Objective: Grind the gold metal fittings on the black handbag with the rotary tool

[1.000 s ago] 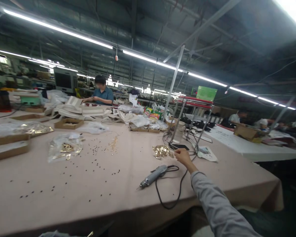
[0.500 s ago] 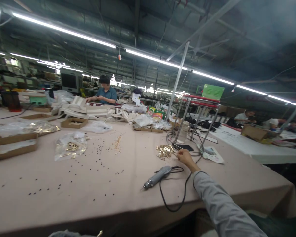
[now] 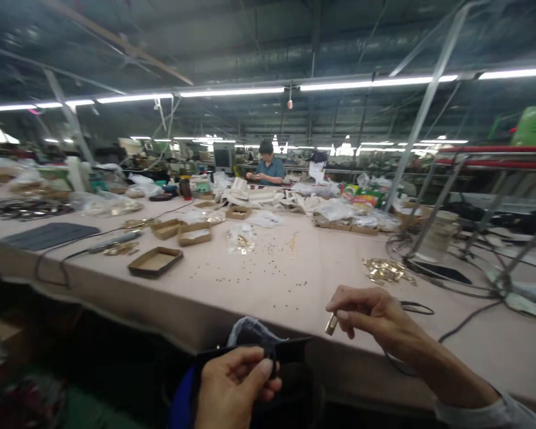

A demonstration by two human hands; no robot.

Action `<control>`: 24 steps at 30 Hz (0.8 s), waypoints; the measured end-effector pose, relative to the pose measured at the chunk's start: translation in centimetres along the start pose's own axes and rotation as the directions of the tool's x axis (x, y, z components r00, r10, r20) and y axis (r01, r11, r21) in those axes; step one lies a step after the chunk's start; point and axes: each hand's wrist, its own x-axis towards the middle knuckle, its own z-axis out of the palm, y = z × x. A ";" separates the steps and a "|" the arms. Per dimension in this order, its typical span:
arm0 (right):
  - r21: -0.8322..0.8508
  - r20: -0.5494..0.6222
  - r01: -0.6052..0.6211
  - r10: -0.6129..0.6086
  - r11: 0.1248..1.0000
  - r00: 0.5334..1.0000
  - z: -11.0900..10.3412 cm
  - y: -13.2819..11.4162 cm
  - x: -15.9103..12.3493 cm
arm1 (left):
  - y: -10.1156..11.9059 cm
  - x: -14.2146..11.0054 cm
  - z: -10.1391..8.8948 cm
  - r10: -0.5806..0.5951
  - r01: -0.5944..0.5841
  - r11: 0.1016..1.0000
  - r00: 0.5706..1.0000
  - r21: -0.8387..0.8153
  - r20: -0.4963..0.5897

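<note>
Between the thumb and fingers of my right hand (image 3: 370, 316) is a small gold metal fitting (image 3: 332, 323), held near the table's front edge. My left hand (image 3: 236, 384), low in front of me, pinches the end of a black strap (image 3: 270, 357). A bluish-grey plastic-wrapped loop (image 3: 250, 326) shows just behind that hand. A pile of gold metal fittings (image 3: 386, 271) lies on the table beyond my right hand. The electric screwdriver is hidden behind my right hand, with only part of its black cord (image 3: 415, 307) showing.
Small black pieces (image 3: 250, 271) are scattered over the table (image 3: 245, 298). Cardboard trays (image 3: 155, 262) and a bag of gold fittings (image 3: 241, 239) stand to the left. A metal rack (image 3: 438, 208) rises at the right. Across the table sits a co-worker (image 3: 270, 170).
My right hand has come back from the gold pile towards me with a fitting. My left hand has come into view holding the black strap. The view has swung left.
</note>
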 end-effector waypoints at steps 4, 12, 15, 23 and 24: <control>0.063 0.041 -0.038 0.035 0.997 0.999 5.5 0.2 0.9 | -0.3 -0.2 -0.7 0.004 -0.002 1.000 0.997 -0.028 0.073; 0.089 0.056 -0.129 0.124 0.988 0.991 9.9 1.6 0.7 | -0.2 -1.4 -1.1 -0.011 0.020 0.996 0.994 -0.089 0.108; 0.080 0.051 -0.122 0.118 0.989 0.992 9.9 1.7 0.7 | 0.1 -1.8 -1.2 -0.003 0.014 0.997 0.990 -0.078 0.140; 0.049 0.062 -0.090 0.086 0.995 0.994 10.3 0.3 0.2 | 0.6 -2.7 -1.0 0.015 -0.006 0.999 0.985 -0.051 0.172; 0.049 0.073 -0.075 0.072 0.996 0.995 10.4 0.2 0.1 | 0.6 -2.8 -0.9 0.017 -0.008 0.999 0.984 -0.048 0.177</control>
